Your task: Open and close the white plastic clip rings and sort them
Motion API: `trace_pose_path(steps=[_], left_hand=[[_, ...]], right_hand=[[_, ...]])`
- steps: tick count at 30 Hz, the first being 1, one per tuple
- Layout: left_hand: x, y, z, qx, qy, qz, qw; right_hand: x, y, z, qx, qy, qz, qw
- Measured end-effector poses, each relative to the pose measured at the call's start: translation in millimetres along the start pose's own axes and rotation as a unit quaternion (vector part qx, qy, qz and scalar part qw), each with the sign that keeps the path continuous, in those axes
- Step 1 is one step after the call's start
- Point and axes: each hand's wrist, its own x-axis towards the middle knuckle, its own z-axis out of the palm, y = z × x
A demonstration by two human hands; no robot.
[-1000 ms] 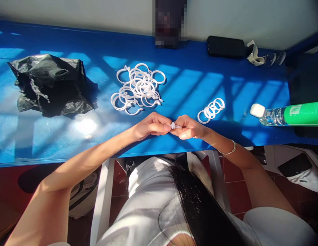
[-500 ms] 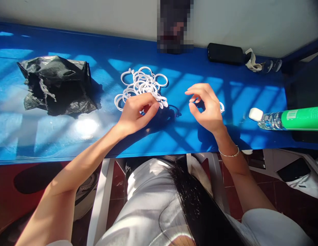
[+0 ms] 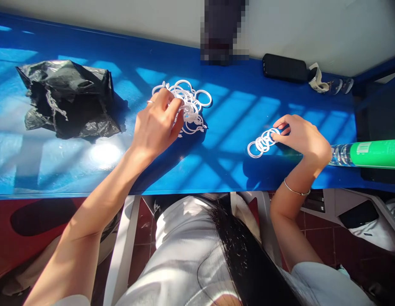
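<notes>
A loose heap of white plastic rings [image 3: 193,104] lies on the blue table [image 3: 229,114] at the middle. My left hand [image 3: 154,123] rests on the heap's left side, fingers curled into the rings. To the right lies a short row of white rings [image 3: 260,143]. My right hand [image 3: 304,138] is at the right end of that row, fingertips pinched on the last ring.
A crumpled black plastic bag [image 3: 68,97] sits at the left. A bottle with a green label [image 3: 369,154] lies behind my right hand. A black case [image 3: 285,68] and a white clip [image 3: 317,78] are by the wall.
My hands, pinched together on one ring near the table's front edge, have parted. The left went up to the heap; the right went right and down to the small row.
</notes>
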Motion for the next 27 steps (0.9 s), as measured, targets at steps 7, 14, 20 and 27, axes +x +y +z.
trace_pose_path(steps=[7, 14, 20, 27], left_hand=[[-0.8, 0.3, 3.4, -0.04, 0.019, 0.01, 0.999], [-0.3, 14.3, 1.5, -0.04, -0.024, -0.011, 0.999], [-8.4, 29.5, 14.1, -0.109, -0.07, 0.046, 0.991], [-15.2, 39.0, 27.5, -0.228, -0.124, 0.041, 0.965]], right_hand=[[10.2, -17.0, 25.0, 0.076, 0.04, -0.162, 0.983], [3.3, -42.4, 30.3, 0.127, 0.071, -0.251, 0.957], [-9.3, -64.2, 33.3, 0.15, 0.16, -0.345, 0.912], [-24.6, -89.6, 57.1, 0.174, 0.121, -0.403, 0.89]])
